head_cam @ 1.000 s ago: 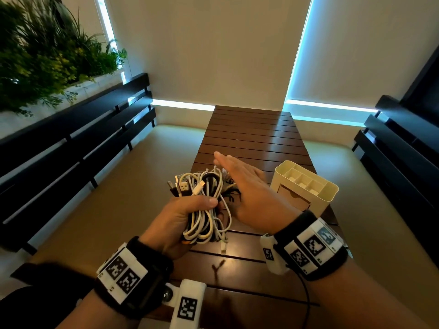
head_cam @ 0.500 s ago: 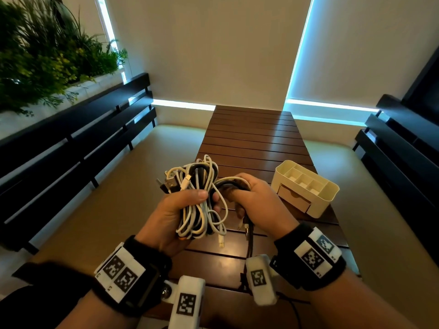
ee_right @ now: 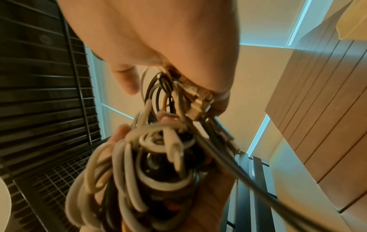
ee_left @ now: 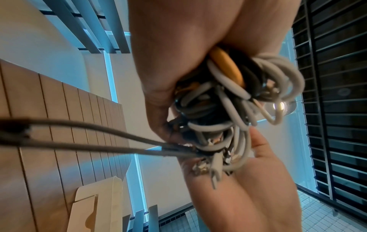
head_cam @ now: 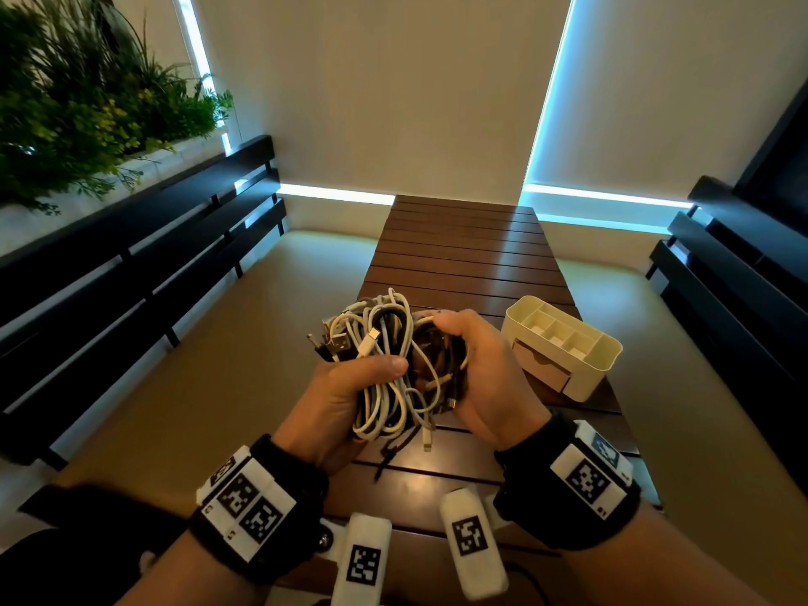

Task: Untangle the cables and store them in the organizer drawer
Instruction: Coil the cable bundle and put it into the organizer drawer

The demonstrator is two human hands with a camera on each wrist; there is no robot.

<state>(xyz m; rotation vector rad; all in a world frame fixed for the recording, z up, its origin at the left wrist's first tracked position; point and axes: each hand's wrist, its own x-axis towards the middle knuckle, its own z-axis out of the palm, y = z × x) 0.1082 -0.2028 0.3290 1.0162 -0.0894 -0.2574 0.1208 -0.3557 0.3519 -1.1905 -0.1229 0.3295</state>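
Cables point(head_cam: 384, 365), white, black and one orange, sit in a single knotted bundle held above the near end of the slatted wooden table point(head_cam: 463, 251), with both hands on them. The left hand point(head_cam: 336, 400) wraps the left half of the bundle, thumb pressed across the front of the white loops, while the right hand point(head_cam: 485, 373) curls round the darker strands on the right, its fingertips closed over the top. To do this step well, I would judge that the left hand should hold the mass steady while the right hunts out one free plug end and feeds it back through the loops, not tugging, since pulling would likely tighten the snarl. The bundle's long axis runs roughly away from the person, with several plug ends point(head_cam: 336, 343) fanned out at its far upper left and one white connector point(head_cam: 426, 443) dangling from the near end toward the table. The cream organizer point(head_cam: 607, 360) stands on the table just to the right, its small front drawer point(head_cam: 542, 371) apparently shut, so nothing is stored yet.
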